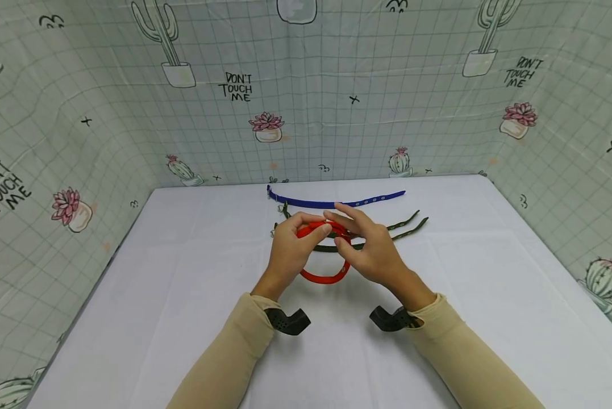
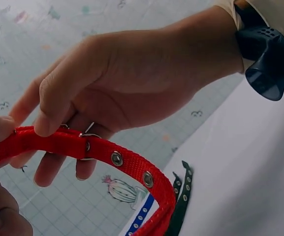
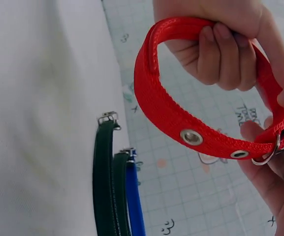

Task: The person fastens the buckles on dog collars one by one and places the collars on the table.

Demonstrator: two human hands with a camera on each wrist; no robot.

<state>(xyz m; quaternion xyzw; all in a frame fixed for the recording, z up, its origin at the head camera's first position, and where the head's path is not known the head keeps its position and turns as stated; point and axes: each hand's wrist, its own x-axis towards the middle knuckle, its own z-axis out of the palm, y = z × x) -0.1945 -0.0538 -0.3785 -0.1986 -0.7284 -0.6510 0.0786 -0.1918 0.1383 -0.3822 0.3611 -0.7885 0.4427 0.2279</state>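
Both hands clamped on red collar (image 1: 325, 276): left hand (image 1: 288, 248) gripping loop, right hand (image 1: 369, 246) apparently pinching buckle. Blue (image 1: 331, 202) and green straps (image 1: 405, 229) at twelve o'clock on table (image 1: 183, 295).

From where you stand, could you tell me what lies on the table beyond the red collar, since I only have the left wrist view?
Observer: In the head view, a blue collar lies flat and stretched out at the far side of the white table, with two dark green collars just in front of it.
Operator: Thank you. Is the red one closed into a loop?
Observer: Yes, the red collar forms a full ring, seen in the right wrist view.
Operator: And how does the left hand hold it?
Observer: The left hand grips the top of the loop with curled fingers, while the right hand pinches it at the metal buckle.
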